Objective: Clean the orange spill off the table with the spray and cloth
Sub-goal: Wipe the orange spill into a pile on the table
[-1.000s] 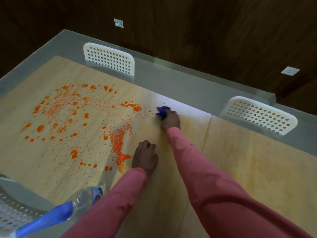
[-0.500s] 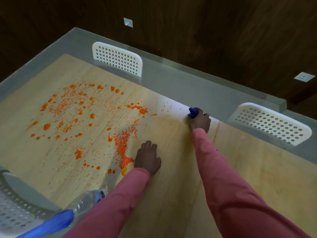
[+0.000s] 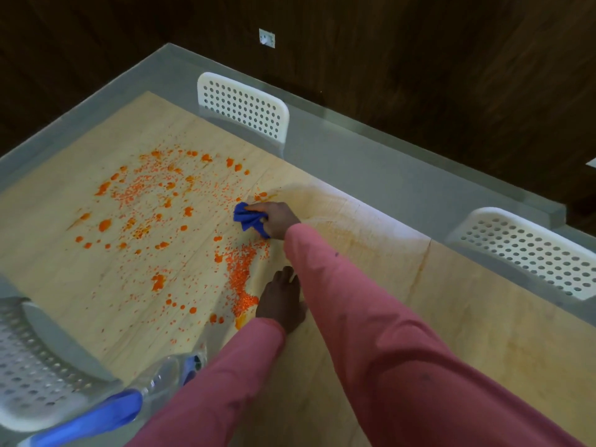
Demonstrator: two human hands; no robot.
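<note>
Orange spill (image 3: 167, 217) lies in blots and fine specks over the left half of the light wooden table (image 3: 451, 333). A dense orange streak (image 3: 240, 272) runs down near my left hand. My right hand (image 3: 277, 219) grips a bunched blue cloth (image 3: 250, 219) and presses it on the table at the spill's right edge. My left hand (image 3: 282, 303) rests on the tabletop, fingers loosely bent, holding nothing. The clear spray bottle (image 3: 161, 379) with a blue head lies at the near left edge, partly hidden by my left sleeve.
Two white perforated chairs stand at the far side, one (image 3: 245, 108) at centre and one (image 3: 529, 253) at right. A third white chair (image 3: 35, 366) is at the near left. A glass rim (image 3: 371, 169) borders the table. Faint orange smears (image 3: 364, 230) mark the wiped area.
My right hand has swept the blue cloth from the far table edge back left and nearer, into the spill's right edge. My left hand has stayed put.
</note>
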